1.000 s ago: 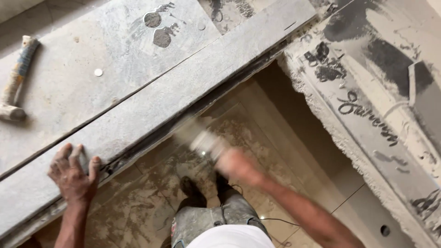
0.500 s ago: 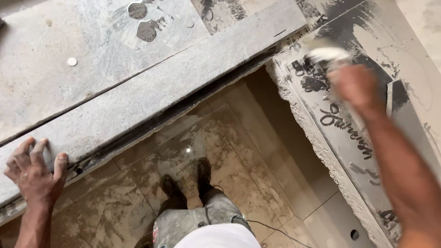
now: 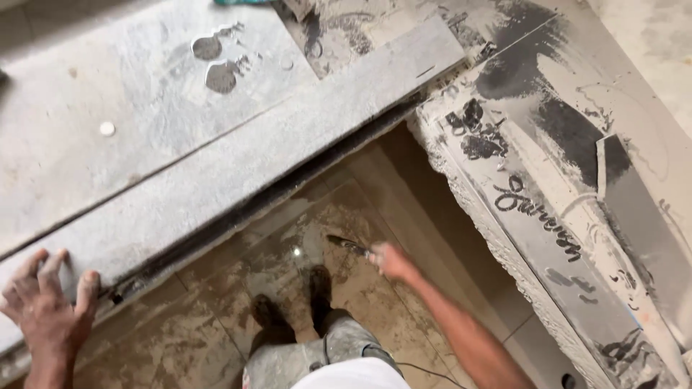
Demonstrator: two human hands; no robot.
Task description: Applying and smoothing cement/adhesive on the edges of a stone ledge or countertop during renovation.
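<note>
My left hand lies flat, fingers spread, on the front edge of a long grey stone strip at the lower left. My right hand hangs over the open gap in front of that strip and grips a small tool with a thin dark blade pointing left. The blade is clear of the strip and of the dark joint running under it. My feet and dusty grey trousers show below on the tiled floor.
A grey stone slab with wet spots and a small white disc lies behind the strip. To the right stands a mortar-smeared counter with a rough edge and a trowel-like grey piece. The stained tile floor lies below.
My right hand came down from the smeared counter on the right to the gap over the floor, now with the thin blade showing. My left hand stays on the strip's edge.
</note>
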